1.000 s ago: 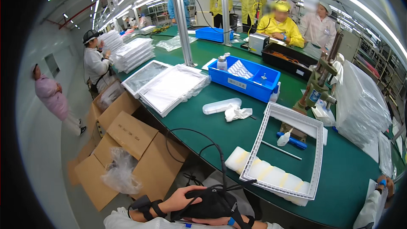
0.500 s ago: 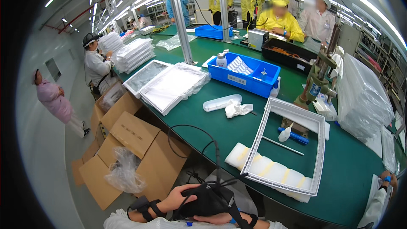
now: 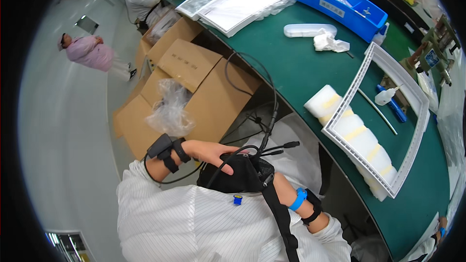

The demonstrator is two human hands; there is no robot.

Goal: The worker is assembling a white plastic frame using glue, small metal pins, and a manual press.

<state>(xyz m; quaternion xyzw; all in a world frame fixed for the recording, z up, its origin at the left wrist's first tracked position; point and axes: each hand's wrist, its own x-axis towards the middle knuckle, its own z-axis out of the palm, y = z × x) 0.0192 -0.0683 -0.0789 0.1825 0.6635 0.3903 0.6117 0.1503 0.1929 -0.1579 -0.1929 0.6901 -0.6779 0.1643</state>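
The right hand is mostly hidden behind a black pouch at lower centre; its grip cannot be told. The left hand is laid flat over the pouch, fingers loosely spread. Brown cardboard boxes are seen upper left, beside the green counter; a blue bin with a white label sits at the top.

We see our left hand resting on a matt black fabric pouch with rubbery cables. Our sleeves are striped white cloth. The table has a smooth green matt top. On it lies a glossy white plastic frame over foam blocks. Brown cardboard boxes hold crinkled clear plastic film.
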